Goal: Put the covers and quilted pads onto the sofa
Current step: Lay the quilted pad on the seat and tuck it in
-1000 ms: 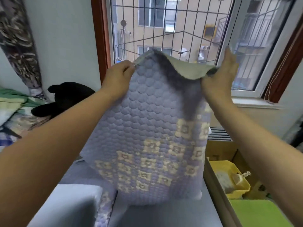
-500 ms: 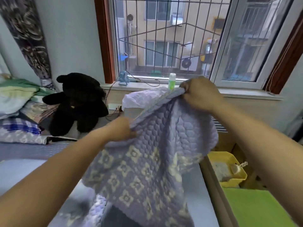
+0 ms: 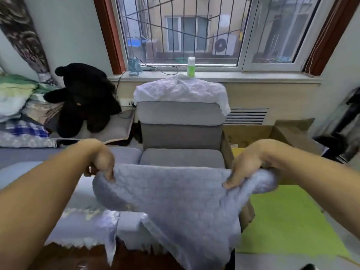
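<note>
The left hand (image 3: 101, 162) and right hand (image 3: 243, 166) each pinch a far corner of the pad (image 3: 175, 195), fingers curled tight around the cloth. The pad hangs low over the front of the sofa seat (image 3: 182, 157), and its near edge droops down off the front. It could land crooked or bunched up. If one hand lets go first, the heavy hanging part may pull the pad off onto the floor.
</note>
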### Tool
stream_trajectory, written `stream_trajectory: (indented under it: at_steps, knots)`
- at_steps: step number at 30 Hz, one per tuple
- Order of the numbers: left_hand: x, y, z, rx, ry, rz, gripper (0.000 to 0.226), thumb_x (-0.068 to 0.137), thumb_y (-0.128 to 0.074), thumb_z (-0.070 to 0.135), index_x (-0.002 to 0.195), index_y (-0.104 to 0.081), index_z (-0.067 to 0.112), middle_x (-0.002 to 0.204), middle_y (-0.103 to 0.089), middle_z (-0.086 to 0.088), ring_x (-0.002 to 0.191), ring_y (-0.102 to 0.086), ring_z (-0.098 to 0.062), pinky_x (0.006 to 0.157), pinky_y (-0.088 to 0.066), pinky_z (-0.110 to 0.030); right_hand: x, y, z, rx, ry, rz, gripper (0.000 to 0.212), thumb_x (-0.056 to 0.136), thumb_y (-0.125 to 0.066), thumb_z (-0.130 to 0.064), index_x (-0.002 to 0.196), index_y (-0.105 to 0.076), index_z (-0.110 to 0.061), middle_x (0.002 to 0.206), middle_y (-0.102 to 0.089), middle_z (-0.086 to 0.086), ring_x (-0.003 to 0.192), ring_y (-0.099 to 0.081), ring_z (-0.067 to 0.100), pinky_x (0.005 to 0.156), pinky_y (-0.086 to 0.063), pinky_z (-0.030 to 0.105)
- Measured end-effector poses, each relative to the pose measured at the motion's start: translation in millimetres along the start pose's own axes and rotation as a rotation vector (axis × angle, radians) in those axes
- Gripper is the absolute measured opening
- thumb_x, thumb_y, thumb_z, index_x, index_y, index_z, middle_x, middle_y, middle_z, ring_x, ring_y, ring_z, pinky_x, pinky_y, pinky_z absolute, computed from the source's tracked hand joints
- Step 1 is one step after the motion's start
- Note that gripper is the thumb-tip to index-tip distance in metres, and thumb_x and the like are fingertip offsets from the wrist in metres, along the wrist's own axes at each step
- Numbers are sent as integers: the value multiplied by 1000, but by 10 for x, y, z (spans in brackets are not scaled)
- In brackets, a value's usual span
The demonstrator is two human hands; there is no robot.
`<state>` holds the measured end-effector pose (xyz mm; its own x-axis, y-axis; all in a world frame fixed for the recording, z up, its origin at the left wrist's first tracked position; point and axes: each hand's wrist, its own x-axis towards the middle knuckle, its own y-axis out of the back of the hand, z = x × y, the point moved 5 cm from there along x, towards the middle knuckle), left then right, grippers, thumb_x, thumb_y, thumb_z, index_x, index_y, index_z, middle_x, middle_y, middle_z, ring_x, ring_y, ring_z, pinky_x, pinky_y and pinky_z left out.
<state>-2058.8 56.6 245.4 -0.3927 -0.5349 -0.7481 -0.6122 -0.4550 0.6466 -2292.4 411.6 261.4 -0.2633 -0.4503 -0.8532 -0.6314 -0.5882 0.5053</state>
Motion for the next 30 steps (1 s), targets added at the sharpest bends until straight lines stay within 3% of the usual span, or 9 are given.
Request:
stream_trajectory:
  at_steps: [3,6,9,11,14,17,23,26,30]
  knots:
    - [2,-220,-229,-78,86,-132,36,67,-90,41,85,-72,15,63,-42,-6,51,-38,-21,56,-42,-27,119,-637,9,343,89,-382,57,81,-71,-62,119,-71,-19,118,-73,-2,114,-67,18,111,-44,48]
    - [-140,17,-356,-342,126,-113,43,60,-92,34,84,-65,11,62,-20,-1,54,-15,-20,56,-17,-28,-67,-311,52,564,218,-372,63,89,-73,-44,134,-60,-2,137,-60,19,128,-56,35,115,-36,55]
    - [-340,519,-325,-443,113,39,58,57,-94,40,98,-65,11,69,-22,-4,59,-12,-20,60,-15,-30,-247,274,161,585,123,-93,52,93,-70,-37,127,-64,2,125,-67,20,116,-65,35,105,-49,49]
    - [-368,735,-160,-389,132,107,64,59,-92,46,108,-64,17,68,-28,-4,56,-19,-20,56,-23,-27,-113,620,285,278,-53,271,51,88,-71,-49,116,-73,-6,111,-73,10,98,-70,26,87,-54,34]
    - [-126,858,246,-138,130,523,29,83,-77,39,93,-67,14,67,-51,-7,57,-50,-24,56,-40,-28,402,811,354,74,-205,671,54,83,-71,-58,113,-72,-14,105,-70,7,91,-66,28,83,-53,36]
    - [344,713,377,-62,130,871,18,91,-57,24,101,-67,14,95,-65,-11,88,-64,-34,72,-45,-36,1018,778,489,57,-288,721,41,89,-60,-51,108,-68,-16,98,-65,10,88,-63,34,74,-52,34]
    - [1508,663,395,-195,-25,962,15,95,-49,14,100,-61,7,108,-61,-24,98,-60,-47,81,-50,-49,1885,1118,617,-31,-390,670,21,94,-52,-27,103,-66,-14,81,-55,4,79,-58,29,68,-48,34]
    - [2144,1085,421,-342,-28,968,14,94,-48,8,104,-56,2,110,-54,-28,101,-56,-52,83,-46,-52,2266,1752,603,-95,-426,841,20,94,-52,-17,107,-67,-13,105,-66,11,98,-65,35,73,-45,36]
    - [3502,1650,575,-599,21,913,25,96,-46,11,119,-54,5,128,-45,-27,110,-54,-51,96,-42,-50,3315,2495,697,-176,-462,1146,24,89,-51,-8,111,-61,-8,115,-59,18,110,-52,38,90,-39,43]
